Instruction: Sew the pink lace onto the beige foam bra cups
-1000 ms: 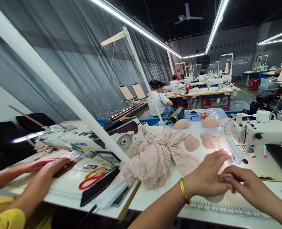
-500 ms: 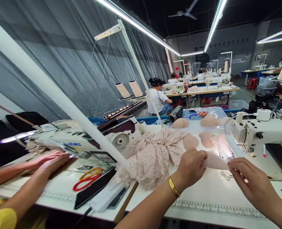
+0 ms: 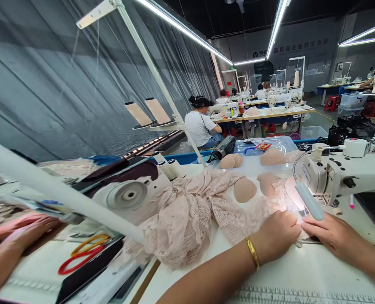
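Note:
My left hand (image 3: 276, 234), with a gold bangle on its wrist, rests knuckles up on the white table (image 3: 289, 270), fingers curled on a pale fabric piece (image 3: 297, 242) beneath the sewing machine's lamp (image 3: 308, 200). Glare hides most of the piece. My right hand (image 3: 328, 234) lies flat beside it, fingers stretched toward the needle area of the white sewing machine (image 3: 346, 173). A heap of beige lace (image 3: 190, 211) sits just left of my left hand.
Beige foam cups (image 3: 244, 190) lie behind the lace. A co-worker's hand (image 3: 25, 230) works at a second machine (image 3: 127, 194) on the left, near red and orange-handled scissors (image 3: 82, 253). A white pole (image 3: 48, 190) slants across. A seated person (image 3: 200, 126) works farther back.
My hands lowered the pale piece from the air onto the table under the lamp. The camera moved closer and to the right.

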The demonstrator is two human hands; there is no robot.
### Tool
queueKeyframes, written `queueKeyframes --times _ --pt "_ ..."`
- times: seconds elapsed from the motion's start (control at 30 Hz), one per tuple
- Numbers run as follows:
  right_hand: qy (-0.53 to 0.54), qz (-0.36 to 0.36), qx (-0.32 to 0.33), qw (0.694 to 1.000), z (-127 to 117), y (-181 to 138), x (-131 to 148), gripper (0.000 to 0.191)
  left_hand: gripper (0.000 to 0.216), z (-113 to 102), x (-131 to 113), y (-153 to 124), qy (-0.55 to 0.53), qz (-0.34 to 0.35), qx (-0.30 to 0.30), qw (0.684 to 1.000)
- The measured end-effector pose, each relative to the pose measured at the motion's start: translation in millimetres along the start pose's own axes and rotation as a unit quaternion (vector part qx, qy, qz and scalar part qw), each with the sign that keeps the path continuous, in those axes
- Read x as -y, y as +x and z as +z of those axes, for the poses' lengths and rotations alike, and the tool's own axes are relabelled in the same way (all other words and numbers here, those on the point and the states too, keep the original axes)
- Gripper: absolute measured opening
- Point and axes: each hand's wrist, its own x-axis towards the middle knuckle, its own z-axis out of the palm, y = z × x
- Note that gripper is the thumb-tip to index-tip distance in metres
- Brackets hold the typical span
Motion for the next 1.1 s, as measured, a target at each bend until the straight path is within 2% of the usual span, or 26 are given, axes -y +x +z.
queueKeyframes --times 0.17,0.47,0.6,0.93,1.1 --pt "-0.01 0.029 0.06 0.998 -4.3 -4.3 2.6 0.044 0.011 8.7 -2.2 -8.2 -0.043 -0.021 -0.036 0.998" --pt "-0.032 0.053 0.075 0.995 -5.6 -0.5 1.0 0.037 0.012 10.5 -5.0 6.4 -0.046 -0.054 -0.004 0.997" --pt "-0.026 0.061 0.065 0.996 -5.4 0.0 1.7 0.036 0.015 10.7 -5.1 8.4 -0.05 -0.056 -0.012 0.997" --pt "0.018 0.086 0.052 0.995 -5.7 1.7 2.1 0.033 0.019 17.3 1.5 10.5 -0.074 -0.033 -0.021 0.996" --pt "-0.007 0.107 0.068 0.992 -0.5 -1.2 -0.6 0.033 0.019 15.9 18.7 20.3 -0.091 0.038 -0.046 0.994"
